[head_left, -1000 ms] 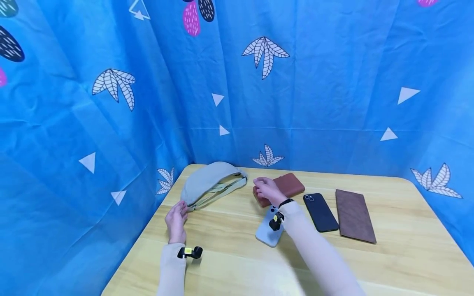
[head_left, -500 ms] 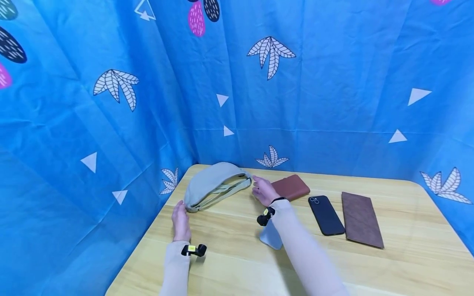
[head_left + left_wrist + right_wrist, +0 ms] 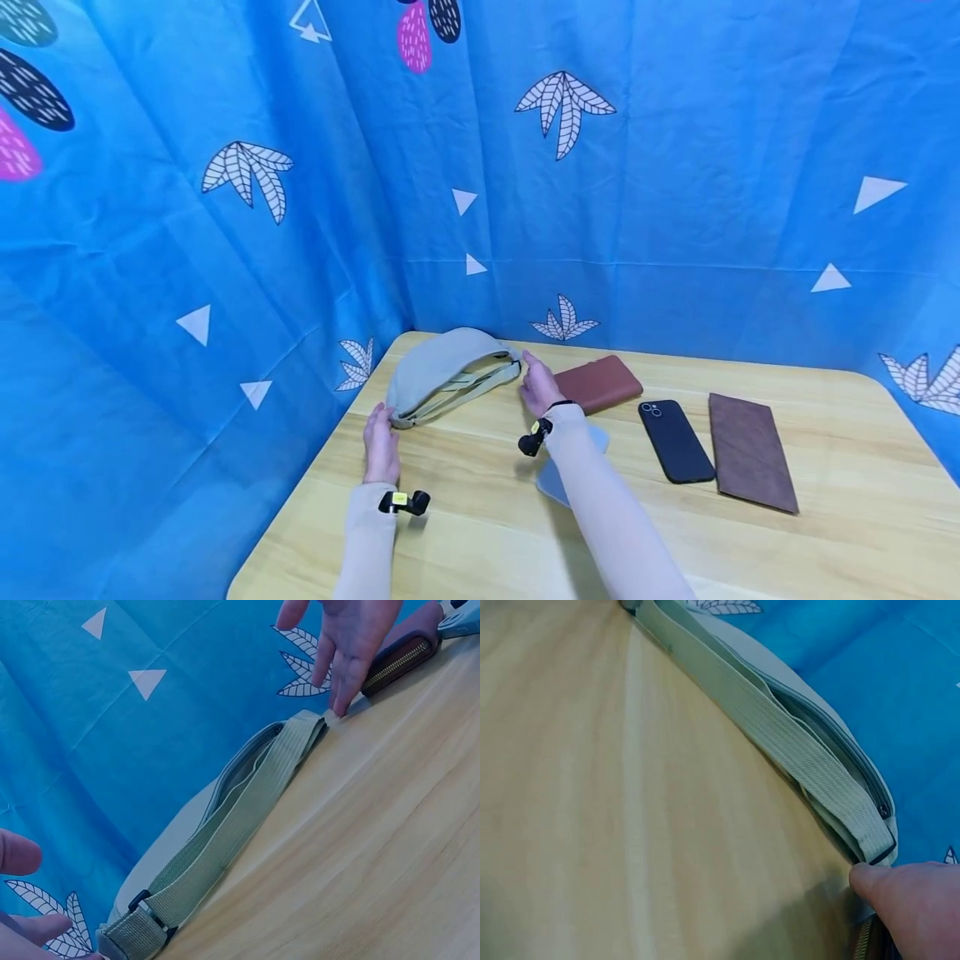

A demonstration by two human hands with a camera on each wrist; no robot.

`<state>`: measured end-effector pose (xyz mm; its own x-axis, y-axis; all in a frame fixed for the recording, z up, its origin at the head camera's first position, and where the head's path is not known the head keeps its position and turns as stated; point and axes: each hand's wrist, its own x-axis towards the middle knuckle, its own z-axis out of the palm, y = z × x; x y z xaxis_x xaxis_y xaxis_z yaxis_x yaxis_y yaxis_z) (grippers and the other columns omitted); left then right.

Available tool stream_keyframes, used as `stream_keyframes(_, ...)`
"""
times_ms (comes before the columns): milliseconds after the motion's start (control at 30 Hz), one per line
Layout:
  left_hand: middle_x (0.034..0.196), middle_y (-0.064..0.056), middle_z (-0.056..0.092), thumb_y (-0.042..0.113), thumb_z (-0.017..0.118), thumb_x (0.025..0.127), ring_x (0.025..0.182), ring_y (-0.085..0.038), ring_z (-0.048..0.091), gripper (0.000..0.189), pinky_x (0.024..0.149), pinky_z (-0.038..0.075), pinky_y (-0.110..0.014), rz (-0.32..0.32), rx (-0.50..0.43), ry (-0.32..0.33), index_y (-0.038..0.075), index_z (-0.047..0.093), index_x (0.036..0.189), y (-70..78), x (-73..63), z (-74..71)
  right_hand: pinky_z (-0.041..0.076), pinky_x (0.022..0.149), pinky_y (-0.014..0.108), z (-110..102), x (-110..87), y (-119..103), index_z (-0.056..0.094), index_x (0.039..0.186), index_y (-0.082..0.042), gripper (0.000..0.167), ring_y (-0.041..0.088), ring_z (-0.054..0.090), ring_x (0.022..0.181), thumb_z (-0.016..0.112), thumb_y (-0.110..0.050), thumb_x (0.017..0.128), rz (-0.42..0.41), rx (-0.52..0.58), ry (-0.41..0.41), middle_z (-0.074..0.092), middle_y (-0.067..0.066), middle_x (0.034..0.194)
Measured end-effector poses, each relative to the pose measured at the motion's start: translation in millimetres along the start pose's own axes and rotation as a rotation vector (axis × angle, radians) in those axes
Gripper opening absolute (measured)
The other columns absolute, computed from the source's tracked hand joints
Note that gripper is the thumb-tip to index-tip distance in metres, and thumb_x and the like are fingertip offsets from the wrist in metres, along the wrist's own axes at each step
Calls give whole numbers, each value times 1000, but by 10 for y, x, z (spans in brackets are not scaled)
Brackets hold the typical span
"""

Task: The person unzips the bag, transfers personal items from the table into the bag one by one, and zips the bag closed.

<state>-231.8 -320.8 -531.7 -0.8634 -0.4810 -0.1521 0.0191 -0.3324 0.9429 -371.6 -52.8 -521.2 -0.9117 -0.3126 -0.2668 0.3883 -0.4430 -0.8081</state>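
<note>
Swinging off the reddish-brown wallet [image 3: 600, 383] that it was over a second ago, the right hand [image 3: 542, 387] is now reaching the far right end of the pale grey-green belt bag [image 3: 431, 367]; the left hand [image 3: 381, 446] is staying by the near left end. Between the two hands the bag is lying along its length, its long axis running slantwise over the worktop [image 3: 465, 533] from near left to far right. Neither hand is clearly nearer: each is standing at one tip, so any handling seems to be turning on that end-to-end span. From the right fingers the bag is stretching back to the left; from the left fingers it is extending away and to the right. On the left, thumb and fingers are spreading wide, fingertips at the buckled tip; on the right, the fingers are pointing straight down by the other tip, thumb end appearing to touch it. Neither hand is gripping anything.

As for looks, the bag is curving like a crescent, its smooth back bulging toward the blue curtain [image 3: 697, 167]. A ribbed webbing strap [image 3: 232, 832] is looping along its front, and a dark zip [image 3: 832, 731] is following the inner edge.
</note>
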Motion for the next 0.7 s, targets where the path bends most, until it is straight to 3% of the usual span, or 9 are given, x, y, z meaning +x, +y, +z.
stream_keyframes(33,174,-21,-3,18,38,108,163,-34,-2,66,132,1,-52,-1,1,-4,0,6,164,-7,10,7,2,132,46,-11,19,-22,7,167,-13,68,8,42,62,40,-35,112,-8,-16,-17,36,-2,60)
stream_keyframes(67,174,-21,-4,18,38,109,163,-34,-3,66,132,1,-52,1,0,-9,0,6,164,-13,17,12,2,132,47,-17,42,-35,5,167,-11,70,11,45,68,41,-36,112,-18,-29,-9,35,0,60)
stream_keyframes(133,174,-21,-4,18,38,109,163,-34,-4,66,132,0,-52,2,-1,-9,0,6,164,-18,23,11,0,132,49,-22,83,-55,1,166,-10,74,19,56,108,41,-39,111,-19,-47,-6,50,12,77)
stream_keyframes(167,174,-21,-5,18,38,109,163,-34,-4,66,132,-1,-52,2,1,-8,0,6,164,-19,21,6,-1,132,49,-24,100,-61,-2,166,-10,75,22,46,137,40,-40,111,-19,-60,-13,61,22,107)
stream_keyframes(233,173,-22,-6,19,37,109,162,-34,-6,66,132,-2,-53,6,5,-11,-1,5,164,-19,4,-13,-4,132,49,-22,130,-46,-5,166,-11,76,27,1,163,38,-42,111,-12,-96,-22,21,26,169)
stream_keyframes(267,173,-22,-7,19,36,109,162,-35,-6,66,131,-2,-53,4,9,-12,-1,5,164,-17,-6,-26,-3,132,49,-19,148,-29,-2,166,-12,75,29,5,162,39,-43,111,-11,-117,-9,28,25,165)
stream_keyframes(333,173,-22,-6,20,36,109,162,-35,-5,67,131,-2,-53,3,25,-18,-1,4,164,-11,-21,-44,-7,131,50,-14,167,-3,-3,167,-15,75,30,-19,161,36,-45,111,-3,-165,-29,-20,10,173)
stream_keyframes(567,173,-25,0,20,35,110,162,-38,0,65,131,1,-56,-1,67,-48,-4,6,163,39,-36,-12,-3,130,58,49,187,46,12,167,-18,69,34,-7,163,35,-51,110,0,-402,-58,-1,8,177)
stream_keyframes(700,172,-26,0,21,34,110,162,-38,0,65,131,2,-56,-24,82,-57,-6,6,162,58,-38,21,14,129,59,62,121,63,23,164,-9,65,42,11,161,34,-45,111,-82,-766,-48,16,18,173)
